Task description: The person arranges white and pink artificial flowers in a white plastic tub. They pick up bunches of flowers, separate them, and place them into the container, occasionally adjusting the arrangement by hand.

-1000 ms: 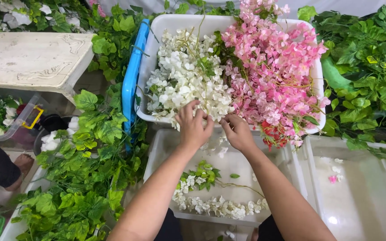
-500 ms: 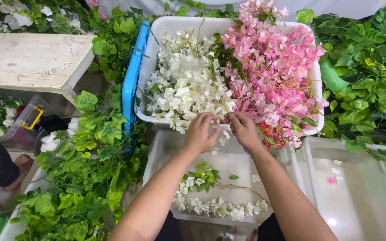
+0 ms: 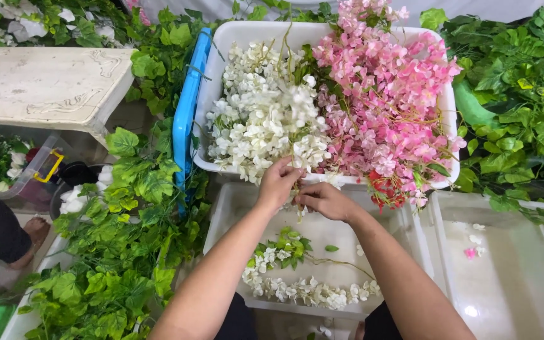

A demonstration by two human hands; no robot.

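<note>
Centre of frame: left hand (image 3: 278,182) and right hand (image 3: 323,199) pinch a white flower sprig (image 3: 298,151); white tub (image 3: 247,33) above.

The floor (image 3: 130,119) carries a large white tub (image 3: 322,31), two shallower white tubs (image 3: 234,201) (image 3: 524,277), a blue lid (image 3: 187,110), a pale low bench (image 3: 39,85), and green leafy garlands (image 3: 121,252).
</note>
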